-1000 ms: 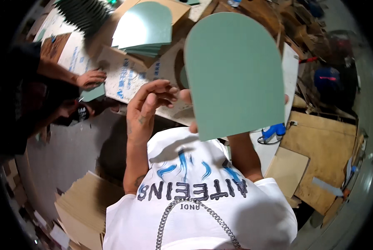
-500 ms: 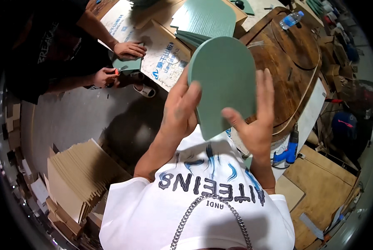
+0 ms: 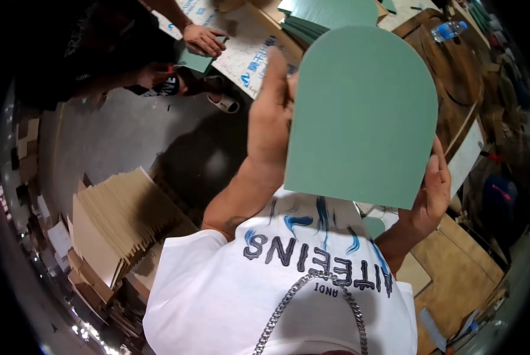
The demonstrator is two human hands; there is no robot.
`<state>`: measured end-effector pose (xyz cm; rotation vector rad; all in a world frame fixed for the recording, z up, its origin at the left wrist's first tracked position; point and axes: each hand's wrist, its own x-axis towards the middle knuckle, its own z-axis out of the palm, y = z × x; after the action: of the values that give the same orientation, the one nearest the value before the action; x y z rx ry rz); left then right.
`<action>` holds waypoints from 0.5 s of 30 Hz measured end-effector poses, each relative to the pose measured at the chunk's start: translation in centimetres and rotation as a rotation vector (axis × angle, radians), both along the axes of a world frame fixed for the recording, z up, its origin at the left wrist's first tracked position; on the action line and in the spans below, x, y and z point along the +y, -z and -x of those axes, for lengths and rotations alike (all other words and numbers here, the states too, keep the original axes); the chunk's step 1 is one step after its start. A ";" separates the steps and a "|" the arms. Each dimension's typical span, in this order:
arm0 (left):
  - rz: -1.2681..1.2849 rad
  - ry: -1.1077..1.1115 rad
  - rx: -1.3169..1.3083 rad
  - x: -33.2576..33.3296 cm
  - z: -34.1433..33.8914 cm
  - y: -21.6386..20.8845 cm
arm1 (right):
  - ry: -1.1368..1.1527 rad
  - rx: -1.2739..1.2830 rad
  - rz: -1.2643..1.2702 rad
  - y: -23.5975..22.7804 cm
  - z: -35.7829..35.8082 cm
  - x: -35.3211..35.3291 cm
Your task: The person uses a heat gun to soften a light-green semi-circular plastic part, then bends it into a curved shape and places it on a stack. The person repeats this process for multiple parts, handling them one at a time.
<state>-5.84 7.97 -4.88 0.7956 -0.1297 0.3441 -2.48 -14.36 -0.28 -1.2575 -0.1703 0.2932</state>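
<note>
A flat green board (image 3: 363,118) with one rounded end is held up in front of my chest, its broad face toward me and its rounded end away. Along the board's left edge is my left hand (image 3: 271,121), thumb stretched up beside it and the other fingers partly hidden behind. My right hand (image 3: 434,192) grips the lower right edge, fingertips showing at the rim. Past the board's far end lies a stack of similar green boards (image 3: 336,12) on the worktable.
At the far left, a co-worker's hand (image 3: 204,40) presses a green piece (image 3: 194,61) at the table's edge (image 3: 241,56). A stack of brown boards (image 3: 117,216) stands on the floor at left. A water bottle (image 3: 448,31) lies on a brown wooden surface (image 3: 463,118) at right.
The board has turned to show its whole face squarely and has moved right. My right hand, previously spread in front of the board, now grips its right edge.
</note>
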 end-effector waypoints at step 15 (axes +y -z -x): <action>-0.418 -0.512 0.265 -2.0 0.7 -0.3 | -0.082 0.107 -0.217 -1.3 0.4 0.0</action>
<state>-6.56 5.99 -4.59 1.2822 0.2656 0.7038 -2.86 -14.38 0.99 -1.0189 -0.1575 0.4013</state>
